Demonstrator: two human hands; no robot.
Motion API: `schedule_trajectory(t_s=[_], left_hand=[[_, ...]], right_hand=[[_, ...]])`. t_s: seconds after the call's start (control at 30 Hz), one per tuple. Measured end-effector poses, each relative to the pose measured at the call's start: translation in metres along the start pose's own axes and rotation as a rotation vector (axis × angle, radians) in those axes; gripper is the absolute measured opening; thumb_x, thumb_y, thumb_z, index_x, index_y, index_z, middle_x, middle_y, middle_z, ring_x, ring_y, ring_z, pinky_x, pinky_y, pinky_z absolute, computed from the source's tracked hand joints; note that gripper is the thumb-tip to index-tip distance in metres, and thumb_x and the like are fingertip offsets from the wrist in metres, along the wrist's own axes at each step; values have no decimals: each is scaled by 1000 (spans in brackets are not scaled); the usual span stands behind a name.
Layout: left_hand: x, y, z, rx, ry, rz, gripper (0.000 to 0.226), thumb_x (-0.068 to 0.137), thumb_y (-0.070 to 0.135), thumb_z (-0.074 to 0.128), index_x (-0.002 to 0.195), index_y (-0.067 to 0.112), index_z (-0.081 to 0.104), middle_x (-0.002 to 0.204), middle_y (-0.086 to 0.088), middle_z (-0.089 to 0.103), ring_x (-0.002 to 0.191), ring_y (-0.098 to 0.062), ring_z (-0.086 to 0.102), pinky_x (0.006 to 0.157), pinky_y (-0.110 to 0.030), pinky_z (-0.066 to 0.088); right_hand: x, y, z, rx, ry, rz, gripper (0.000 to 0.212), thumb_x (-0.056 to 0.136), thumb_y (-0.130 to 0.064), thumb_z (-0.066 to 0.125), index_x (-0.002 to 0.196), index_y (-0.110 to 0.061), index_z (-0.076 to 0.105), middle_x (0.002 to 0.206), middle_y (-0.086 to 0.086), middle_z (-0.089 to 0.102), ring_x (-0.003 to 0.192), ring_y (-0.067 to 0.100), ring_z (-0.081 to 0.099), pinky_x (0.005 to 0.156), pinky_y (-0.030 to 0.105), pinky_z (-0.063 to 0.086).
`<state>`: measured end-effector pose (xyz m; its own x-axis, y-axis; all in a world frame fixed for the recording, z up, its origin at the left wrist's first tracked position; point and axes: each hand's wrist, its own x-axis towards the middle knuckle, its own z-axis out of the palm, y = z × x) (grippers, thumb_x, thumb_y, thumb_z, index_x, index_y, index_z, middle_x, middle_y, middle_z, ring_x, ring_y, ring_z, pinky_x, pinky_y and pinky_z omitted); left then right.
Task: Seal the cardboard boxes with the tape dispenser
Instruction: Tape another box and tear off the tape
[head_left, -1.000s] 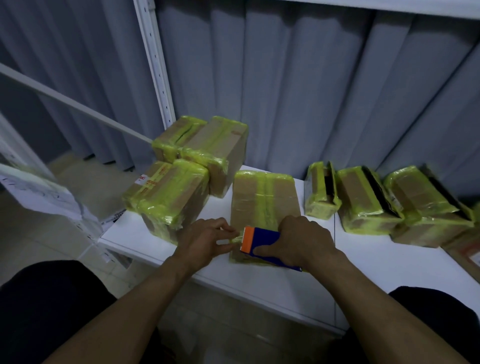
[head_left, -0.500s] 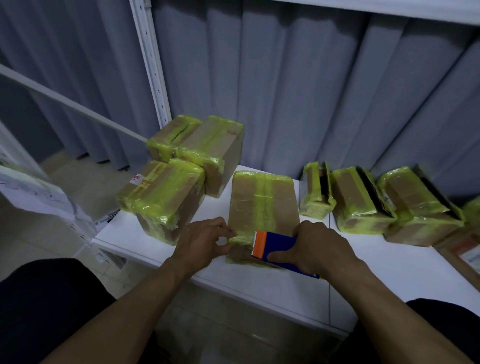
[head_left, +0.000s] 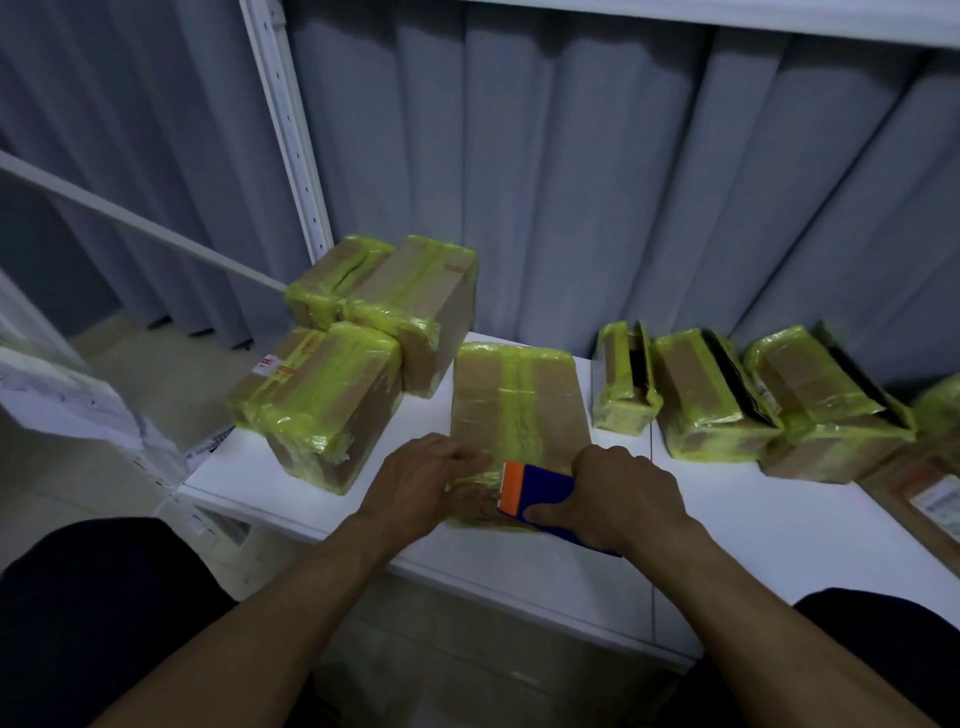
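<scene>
Currently right hand (head_left: 621, 499) grips the tape dispenser (head_left: 537, 486); left hand (head_left: 421, 483) presses flat on the cardboard box (head_left: 519, 400). Dispenser touches its near end.

Noted: tape dispenser (head_left: 545, 483) shifted rightward along near end of the flat box (head_left: 519, 415) — left hand (head_left: 421, 483) advanced, fingers (head_left: 467, 460) now over that taped end.

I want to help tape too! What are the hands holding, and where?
The right hand grips the tape dispenser by its blue body, the orange end sticking out. The left hand only rests on the cardboard box, at its near end.
</scene>
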<state>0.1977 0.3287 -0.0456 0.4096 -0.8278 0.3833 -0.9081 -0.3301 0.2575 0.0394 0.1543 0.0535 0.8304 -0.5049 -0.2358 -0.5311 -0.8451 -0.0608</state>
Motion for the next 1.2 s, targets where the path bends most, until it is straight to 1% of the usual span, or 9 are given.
schedule_trajectory(t_s=[0.17,0.3,0.57,0.67,0.8,0.97,1.03,1.1,1.2], left_hand=[[6,-2,-1,12,-37,8,22,87,50,66,100,36,77,90,16,64,82,-12,56,57,-26,46],[7,1,-1,53,-14,11,42,87,63,46,93,34,76,83,14,63,75,-13,56,52,-29,46],[6,4,0,72,9,-24,35,85,60,53,94,35,75,86,16,64,79,-11,55,53,-25,43],[4,-3,0,32,29,-50,35,87,59,51,93,34,75,89,17,65,82,-11,56,58,-28,48],[1,-2,0,-19,3,-13,28,92,52,55,96,31,73,98,16,63,90,-13,56,64,-30,50],[-3,7,-2,-130,-37,-1,28,96,44,48,106,25,66,112,11,61,102,-15,57,71,-28,53],[-4,7,-6,-130,-43,-12,24,95,34,57,118,29,64,117,9,63,105,-14,57,75,-28,53],[-3,10,-8,-56,-113,-6,45,89,22,70,131,37,60,118,8,62,108,-13,54,70,-23,48],[0,15,-11,34,-157,-9,44,81,27,78,122,41,68,103,11,60,100,-13,56,63,-17,37]], right_hand=[[-1,3,4,26,7,-5,76,70,-85,67,113,-23,59,110,-2,69,91,20,68,66,29,46],[-3,4,4,40,3,-11,78,71,-85,66,117,-23,60,112,-2,69,91,19,68,67,29,47],[-9,10,1,63,1,-15,76,69,-86,66,113,-24,61,107,-2,68,88,18,67,67,29,50],[-16,25,-7,65,12,34,76,64,-89,66,103,-24,61,96,-4,64,82,17,65,68,30,53],[-21,41,-9,63,11,81,75,62,-89,68,102,-26,60,90,-6,59,81,16,65,68,30,54],[-19,37,-6,40,22,76,69,65,-86,69,92,-24,56,84,-5,53,75,17,59,62,28,45],[-16,35,-4,49,15,70,68,65,-85,70,90,-23,55,84,-5,54,75,17,59,62,28,45],[-13,33,-2,47,15,59,68,66,-85,69,90,-23,54,84,-6,53,76,17,59,63,28,45],[-8,31,0,28,9,48,69,67,-85,68,91,-22,54,86,-5,54,78,18,59,66,28,45]])
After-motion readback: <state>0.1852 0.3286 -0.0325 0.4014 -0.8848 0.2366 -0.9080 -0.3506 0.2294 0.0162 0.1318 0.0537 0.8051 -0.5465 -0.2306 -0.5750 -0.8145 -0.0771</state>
